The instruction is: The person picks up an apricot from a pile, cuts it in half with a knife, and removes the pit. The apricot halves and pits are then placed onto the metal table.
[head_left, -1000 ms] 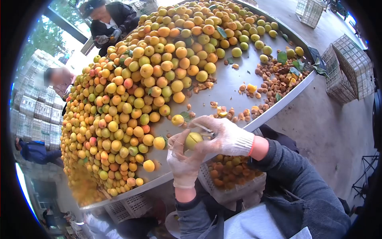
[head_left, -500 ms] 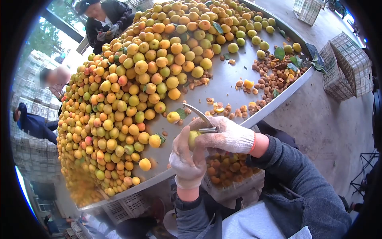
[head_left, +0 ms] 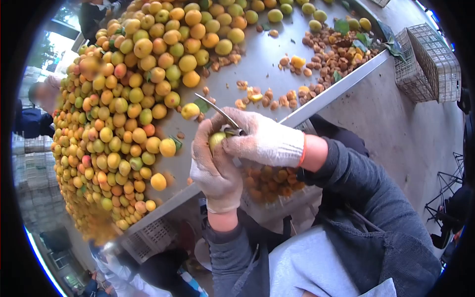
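Observation:
My left hand (head_left: 216,171), in a soiled white knit glove, is closed around a yellow-green apricot (head_left: 215,140). My right hand (head_left: 267,140), gloved too, grips a small knife (head_left: 217,110) with a thin curved blade and presses against the same fruit. The blade points up and left, above the apricot; whether its lower part cuts the flesh is hidden by my fingers. Just beyond my hands, a single apricot (head_left: 190,111) rests on the metal table (head_left: 257,64) beside a leaf. A large heap of whole apricots (head_left: 133,94) covers the table's left side.
Brown pits (head_left: 329,54) and fruit scraps lie along the table's raised edge (head_left: 341,86). Beneath my hands, a crate holds opened apricots (head_left: 274,182). White plastic crates (head_left: 428,62) stand on the floor at right. Another person (head_left: 47,94) is at the far left.
The whole view has shifted, so table and fruit appear higher and further left. My hands keep hold of the apricot and knife; the blade now appears straighter.

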A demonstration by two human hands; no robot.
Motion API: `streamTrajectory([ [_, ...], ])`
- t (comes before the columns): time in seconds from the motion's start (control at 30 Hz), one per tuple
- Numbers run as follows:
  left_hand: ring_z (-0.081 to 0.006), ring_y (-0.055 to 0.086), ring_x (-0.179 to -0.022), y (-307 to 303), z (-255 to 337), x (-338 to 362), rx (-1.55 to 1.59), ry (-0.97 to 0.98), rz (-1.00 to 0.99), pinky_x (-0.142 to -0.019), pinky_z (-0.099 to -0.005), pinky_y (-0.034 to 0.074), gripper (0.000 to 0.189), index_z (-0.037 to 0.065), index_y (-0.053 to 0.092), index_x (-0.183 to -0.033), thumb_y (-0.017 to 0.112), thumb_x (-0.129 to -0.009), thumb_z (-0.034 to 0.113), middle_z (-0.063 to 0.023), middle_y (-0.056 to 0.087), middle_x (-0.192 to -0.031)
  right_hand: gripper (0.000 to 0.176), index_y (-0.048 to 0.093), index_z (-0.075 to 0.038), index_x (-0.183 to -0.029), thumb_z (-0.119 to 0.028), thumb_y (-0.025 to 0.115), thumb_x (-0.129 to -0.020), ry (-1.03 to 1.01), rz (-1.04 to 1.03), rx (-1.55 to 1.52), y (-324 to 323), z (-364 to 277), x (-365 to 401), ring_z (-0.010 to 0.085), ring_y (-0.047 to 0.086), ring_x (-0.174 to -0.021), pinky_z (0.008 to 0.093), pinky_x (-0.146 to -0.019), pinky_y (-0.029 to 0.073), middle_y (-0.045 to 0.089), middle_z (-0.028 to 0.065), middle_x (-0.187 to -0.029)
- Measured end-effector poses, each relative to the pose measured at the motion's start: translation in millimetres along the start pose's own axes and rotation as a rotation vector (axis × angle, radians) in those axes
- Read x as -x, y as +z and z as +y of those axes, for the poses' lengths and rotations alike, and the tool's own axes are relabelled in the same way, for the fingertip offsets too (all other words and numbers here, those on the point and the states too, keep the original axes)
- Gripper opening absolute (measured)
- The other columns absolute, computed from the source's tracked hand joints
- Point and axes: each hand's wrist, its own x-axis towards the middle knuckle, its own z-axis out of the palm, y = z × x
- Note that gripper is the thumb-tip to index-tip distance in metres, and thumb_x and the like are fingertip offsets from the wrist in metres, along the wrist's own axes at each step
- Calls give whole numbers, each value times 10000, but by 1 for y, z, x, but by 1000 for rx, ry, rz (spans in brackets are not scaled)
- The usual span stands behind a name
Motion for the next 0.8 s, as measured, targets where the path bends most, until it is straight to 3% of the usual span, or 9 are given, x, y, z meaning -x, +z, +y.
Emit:
streamTrajectory([
  [0.1,-201,619,-982,-9,-4,6,-163,-3,-17,-804,-336,531,328,-41,512,-1260,504,-978,127,-127,644,-1072,472,477,2,-1206,-245,619,-830,208,-75,-113,-9,-18,4,154,632,-830,296,-732,523,631,112,-948],
  [0.13,-193,592,-1025,-9,-11,7,-63,96,-27,-794,-356,540,340,-24,504,-1281,518,-968,108,-106,610,-1116,454,493,-14,-1214,-234,612,-836,221,-97,-76,-13,-8,2,103,593,-694,240,-595,470,620,63,-874],
  [0.17,-284,598,-1028,-11,-13,9,-22,57,-79,-862,-388,504,379,-14,520,-1265,522,-964,218,-145,607,-1125,437,510,-29,-1222,-223,605,-842,223,-123,-35,-16,-5,-1,52,554,-558,185,-458,417,610,14,-801],
  [0.2,-375,603,-1030,-14,-12,11,13,19,-121,-930,-421,467,439,-3,535,-1249,526,-960,328,-185,604,-1134,441,523,-21,-1217,-217,615,-832,216,-135,-63,-16,-12,1,57,564,-600,195,-497,439,617,22,-822],
  [0.23,-385,572,-1072,-17,-7,6,-144,124,-172,-980,-441,430,480,6,532,-1254,522,-955,381,-180,605,-1124,446,536,-13,-1211,-211,625,-822,208,-153,-88,-16,-17,4,63,573,-643,205,-536,461,624,29,-844],
  [0.33,-361,582,-1045,-23,-3,-3,-122,124,-248,-919,-400,473,470,38,522,-1275,621,-902,305,-170,593,-1138,426,569,8,-1166,-201,641,-803,70,-99,196,-20,-11,2,85,582,-749,237,-647,491,642,46,-902],
  [0.4,-344,591,-1027,-27,-7,-6,-68,138,-329,-849,-374,500,488,65,523,-1284,688,-842,190,-160,581,-1152,482,564,65,-1179,-217,651,-798,170,-41,162,-17,-16,7,188,624,-931,302,-834,491,658,148,-1020],
  [0.57,-362,607,-967,-34,-5,-6,-166,189,-335,-845,-382,501,440,46,541,-1254,661,-845,153,-171,593,-1123,445,566,51,-1183,-213,641,-833,100,-61,241,-13,-8,6,171,614,-933,294,-835,484,656,138,-1022],
  [0.8,-368,615,-871,-24,-5,-6,-197,157,-151,-831,-412,499,322,3,556,-1176,583,-886,139,-197,607,-982,314,594,45,-1126,-144,595,-876,207,8,-45,7,-19,3,131,617,-879,280,-786,504,667,89,-970],
])
